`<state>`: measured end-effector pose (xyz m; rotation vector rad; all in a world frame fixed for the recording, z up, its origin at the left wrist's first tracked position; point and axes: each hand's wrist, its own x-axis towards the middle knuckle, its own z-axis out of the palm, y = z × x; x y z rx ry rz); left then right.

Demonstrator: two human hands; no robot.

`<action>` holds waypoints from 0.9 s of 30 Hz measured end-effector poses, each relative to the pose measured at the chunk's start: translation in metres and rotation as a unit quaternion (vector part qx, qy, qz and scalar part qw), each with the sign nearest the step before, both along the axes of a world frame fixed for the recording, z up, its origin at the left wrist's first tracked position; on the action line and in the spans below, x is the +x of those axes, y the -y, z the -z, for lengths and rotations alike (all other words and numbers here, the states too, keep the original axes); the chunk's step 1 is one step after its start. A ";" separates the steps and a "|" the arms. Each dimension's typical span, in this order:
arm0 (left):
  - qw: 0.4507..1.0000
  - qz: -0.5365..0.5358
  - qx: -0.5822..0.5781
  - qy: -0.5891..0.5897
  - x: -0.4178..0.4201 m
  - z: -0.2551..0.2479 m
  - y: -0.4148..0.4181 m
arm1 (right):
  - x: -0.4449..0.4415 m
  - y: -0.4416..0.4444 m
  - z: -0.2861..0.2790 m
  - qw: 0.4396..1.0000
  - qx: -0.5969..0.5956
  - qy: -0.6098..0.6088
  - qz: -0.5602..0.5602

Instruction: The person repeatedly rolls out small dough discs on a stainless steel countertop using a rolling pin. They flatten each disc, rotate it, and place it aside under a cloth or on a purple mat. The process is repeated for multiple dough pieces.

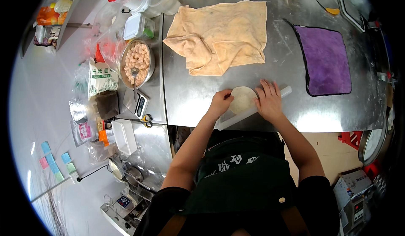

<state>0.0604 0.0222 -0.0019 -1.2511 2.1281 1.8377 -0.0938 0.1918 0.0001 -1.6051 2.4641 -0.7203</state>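
A round, flat piece of pale dough [243, 99] lies on the steel worktable near its front edge. My left hand [220, 103] pinches the dough's left rim between thumb and fingers. Slantwise along the dough's lower right edge runs a white rolling pin [239, 119], its far end poking out to the right. Across the pin lies my right hand [269, 100], palm on it and fingers stretched out beyond; the thumb is close to the dough's right rim. Part of the pin is hidden under that hand.
Behind the hands lies a crumpled orange-yellow cloth [234, 24]; a purple cloth [326, 59] is to the right. At left stand a metal bowl [152, 65] of pinkish filling with a spoon, a digital scale [141, 106], scissors [146, 121] and a white plastic container [124, 136].
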 end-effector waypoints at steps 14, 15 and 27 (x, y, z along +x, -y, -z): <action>0.999 0.029 0.023 0.016 -0.014 0.003 0.006 | 0.006 0.039 0.003 0.994 0.099 -0.028 0.039; 0.998 0.049 0.013 0.031 -0.020 -0.003 0.009 | 0.001 0.051 -0.001 0.994 0.093 -0.026 0.044; 0.951 0.188 -0.245 -0.030 -0.036 -0.076 -0.030 | -0.002 -0.077 -0.001 0.989 0.047 -0.005 -0.140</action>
